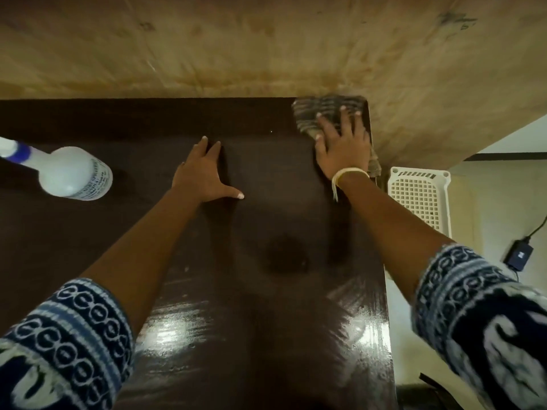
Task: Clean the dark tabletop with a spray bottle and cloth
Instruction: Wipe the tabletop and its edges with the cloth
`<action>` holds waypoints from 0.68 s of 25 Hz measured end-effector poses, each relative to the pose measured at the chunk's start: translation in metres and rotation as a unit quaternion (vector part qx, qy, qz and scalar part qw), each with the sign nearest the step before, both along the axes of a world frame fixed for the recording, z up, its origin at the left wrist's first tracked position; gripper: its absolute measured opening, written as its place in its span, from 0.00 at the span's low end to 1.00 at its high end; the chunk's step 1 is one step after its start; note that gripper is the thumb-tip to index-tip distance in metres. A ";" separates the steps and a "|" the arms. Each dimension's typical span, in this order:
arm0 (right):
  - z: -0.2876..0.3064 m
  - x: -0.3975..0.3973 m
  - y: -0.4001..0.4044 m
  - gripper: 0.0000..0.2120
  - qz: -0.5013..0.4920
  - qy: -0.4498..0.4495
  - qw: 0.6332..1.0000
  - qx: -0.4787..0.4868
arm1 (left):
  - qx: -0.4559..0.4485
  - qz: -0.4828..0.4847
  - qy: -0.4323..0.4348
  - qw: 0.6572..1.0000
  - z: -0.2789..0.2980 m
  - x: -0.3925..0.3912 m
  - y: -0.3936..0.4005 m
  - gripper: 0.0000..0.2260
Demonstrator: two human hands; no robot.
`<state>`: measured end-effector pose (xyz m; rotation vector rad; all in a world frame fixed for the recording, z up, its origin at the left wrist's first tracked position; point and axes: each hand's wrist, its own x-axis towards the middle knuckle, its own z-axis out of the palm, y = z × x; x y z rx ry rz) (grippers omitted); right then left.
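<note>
The dark brown tabletop point(142, 238) fills the lower view and shines wet near me. My right hand point(343, 146) lies flat with spread fingers on a grey striped cloth point(319, 110), pressing it onto the table's far right corner against the wall. Part of the cloth hangs over the right edge. My left hand point(204, 176) rests flat on the bare tabletop, fingers apart, holding nothing. A white spray bottle point(74, 173) with a blue collar stands on the table at the left, apart from both hands.
A tan wooden wall point(266, 45) rises right behind the table. A white perforated plastic basket point(420, 196) stands beside the table's right edge. A black power adapter point(518, 255) with its cable lies on the pale floor at the right.
</note>
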<state>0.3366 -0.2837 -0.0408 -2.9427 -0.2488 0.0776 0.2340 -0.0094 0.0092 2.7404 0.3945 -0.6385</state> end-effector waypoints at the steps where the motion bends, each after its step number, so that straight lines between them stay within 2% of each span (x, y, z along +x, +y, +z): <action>1: 0.001 0.009 0.017 0.25 -0.086 0.028 0.996 0.009 | -0.007 0.003 0.011 1.000 -0.003 -0.003 0.007 0.59; 3: 0.005 0.021 0.054 0.26 -0.166 0.068 0.984 0.019 | -0.015 0.000 0.013 1.000 -0.007 -0.006 0.011 0.59; 4: 0.005 0.022 0.071 0.26 -0.147 0.072 0.986 0.015 | -0.016 -0.001 0.011 1.000 -0.009 -0.006 0.010 0.59; 6: 0.003 0.016 0.096 0.25 -0.012 0.047 0.999 0.001 | -0.016 0.004 0.013 1.000 -0.009 -0.003 0.008 0.59; 8: 0.003 0.007 0.104 0.24 0.129 0.031 0.991 0.001 | -0.015 0.008 0.017 1.000 -0.009 -0.002 0.008 0.59; 13: -0.002 0.012 0.079 0.22 0.301 0.009 0.954 -0.013 | -0.031 0.016 0.008 0.999 -0.007 -0.005 0.007 0.59; 15: -0.001 0.032 0.067 0.22 0.301 0.008 0.954 -0.005 | -0.033 0.018 0.009 0.999 -0.006 -0.005 0.007 0.59; 17: 0.000 0.048 0.053 0.23 0.201 0.007 0.979 0.006 | -0.035 0.023 0.007 0.999 -0.006 -0.006 0.008 0.59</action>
